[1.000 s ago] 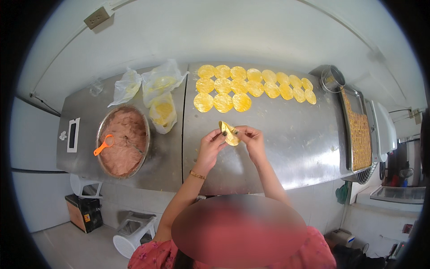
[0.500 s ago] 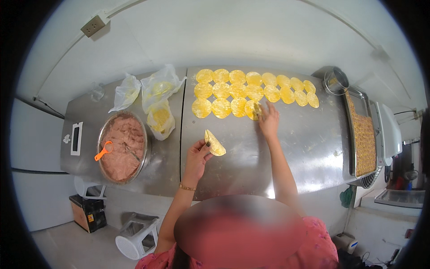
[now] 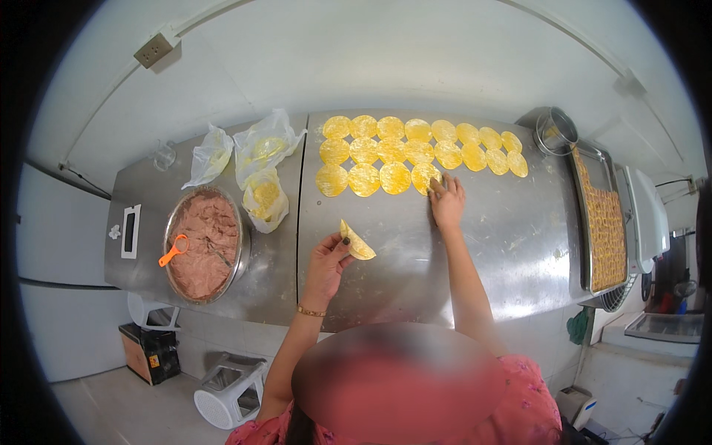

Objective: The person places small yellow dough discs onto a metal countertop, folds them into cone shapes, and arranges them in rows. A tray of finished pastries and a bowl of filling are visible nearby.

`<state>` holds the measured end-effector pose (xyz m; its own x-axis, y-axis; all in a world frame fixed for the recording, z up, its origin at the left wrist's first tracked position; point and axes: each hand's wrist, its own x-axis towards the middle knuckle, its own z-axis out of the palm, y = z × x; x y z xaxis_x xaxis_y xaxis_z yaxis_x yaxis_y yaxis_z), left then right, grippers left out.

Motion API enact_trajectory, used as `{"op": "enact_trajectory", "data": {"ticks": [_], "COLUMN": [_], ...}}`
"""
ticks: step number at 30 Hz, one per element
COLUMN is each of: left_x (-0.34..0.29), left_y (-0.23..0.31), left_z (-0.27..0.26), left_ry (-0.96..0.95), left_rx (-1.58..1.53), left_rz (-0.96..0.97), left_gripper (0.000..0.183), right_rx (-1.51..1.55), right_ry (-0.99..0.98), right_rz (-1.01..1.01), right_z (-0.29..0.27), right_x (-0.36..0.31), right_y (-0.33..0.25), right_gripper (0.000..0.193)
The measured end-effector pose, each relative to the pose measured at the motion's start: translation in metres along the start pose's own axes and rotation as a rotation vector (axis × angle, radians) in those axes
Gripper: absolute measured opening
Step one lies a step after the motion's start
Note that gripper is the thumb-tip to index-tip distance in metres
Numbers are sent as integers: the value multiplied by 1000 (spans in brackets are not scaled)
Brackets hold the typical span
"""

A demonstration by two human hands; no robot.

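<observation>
Head view: steel bench [image 3: 504, 230], crossed from far edge to near edge by a dark seam [image 3: 299, 222] left of its middle.
Left hand [image 3: 328, 259]: thumb and fingers clamped on a folded disc [image 3: 360, 247] at its left end (a bracelet [image 3: 311, 311] circles the wrist).
Folded disc: yellow, doubled into a half-moon, right of the seam, between the disc rows and the near edge (whether it touches the steel, cannot tell).
Right hand [image 3: 448, 204]: fingers bunched, tips at the right rim of the last disc [image 3: 425, 179] in the nearest row (pinched or merely touched, cannot tell).
Disc rows: flat yellow rounds along the far edge, right of the seam; eight in the far row, eight in the middle, four in the nearest.
Bags: three, translucent, yellow inside, left of the seam; left bag [image 3: 210, 156] and large bag [image 3: 267, 144] toward the far edge, small bag [image 3: 265, 199] just nearer.
Bowl [image 3: 245, 245]: left of the seam, toward the near edge, filled with pink paste [image 3: 204, 226]; an orange scoop [image 3: 178, 248] lies on top.
Far left corner: clear cup [image 3: 165, 156].
Far right corner: steel pot [image 3: 556, 132].
Right edge: tray [image 3: 593, 172] bearing small golden-brown pieces [image 3: 604, 237] (bare at its far end).
</observation>
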<state>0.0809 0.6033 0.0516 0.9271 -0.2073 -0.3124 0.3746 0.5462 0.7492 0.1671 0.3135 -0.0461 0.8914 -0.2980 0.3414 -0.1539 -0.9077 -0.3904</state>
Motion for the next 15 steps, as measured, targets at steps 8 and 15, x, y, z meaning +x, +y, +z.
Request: {"op": "enact_trajectory", "data": {"ticks": [8,15], "left_x": [3,8], "left_y": [-4,-8], "left_z": [-1,20], "left_ry": [-33,-67], "left_rx": [48,76], "left_rz": [-30,-66], "left_gripper": [17,17], "right_rx": [983,1066], "right_ry": [-297,-329], "right_rz": [129,13], "right_z": [-48,-107], "right_x": [-31,-79], "right_y": [-67,-133], "right_gripper": [21,18]}}
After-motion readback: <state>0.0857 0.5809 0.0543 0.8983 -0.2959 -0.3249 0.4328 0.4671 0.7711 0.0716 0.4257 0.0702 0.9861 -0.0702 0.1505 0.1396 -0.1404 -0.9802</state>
